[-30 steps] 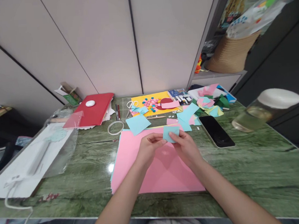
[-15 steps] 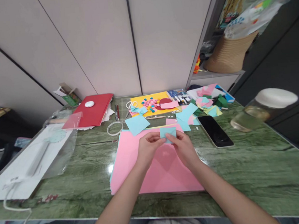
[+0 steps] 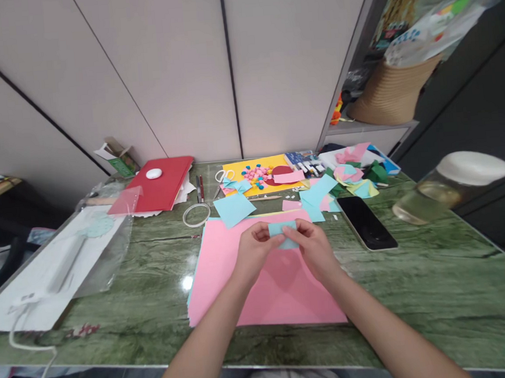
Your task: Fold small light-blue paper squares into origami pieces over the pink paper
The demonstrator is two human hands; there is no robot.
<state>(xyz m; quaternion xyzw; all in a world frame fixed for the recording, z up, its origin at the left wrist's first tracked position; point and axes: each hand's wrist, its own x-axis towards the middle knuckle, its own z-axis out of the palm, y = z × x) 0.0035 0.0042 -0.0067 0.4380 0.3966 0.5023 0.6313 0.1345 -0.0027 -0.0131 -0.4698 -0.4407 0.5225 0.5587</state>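
Between my two hands is a small light-blue piece of paper [image 3: 283, 229], held over the far part of a stack of pink paper [image 3: 265, 298]. My left hand [image 3: 258, 248] pinches its left side between thumb and fingers. On the other side my right hand [image 3: 313, 243] grips it, the thumb lying across the paper's face. The fingertips behind the paper are hidden. Just beyond the stack lies a square light-blue sheet [image 3: 234, 209]. More light-blue paper [image 3: 318, 191] is spread to its right, by a small pink slip [image 3: 291, 205].
A black phone [image 3: 367, 222] and a lidded bottle [image 3: 432, 198] stand to the right. Behind are scissors [image 3: 224, 175], small coloured balls [image 3: 258, 174] on a yellow sheet [image 3: 233, 168] and a tape ring [image 3: 196, 215]. On the left lie a red folder [image 3: 165, 187] and a plastic sleeve [image 3: 113, 252].
The light-blue piece has tipped and shifted slightly in my fingers, and both hands have drawn a little closer around it. The whole view has moved slightly.
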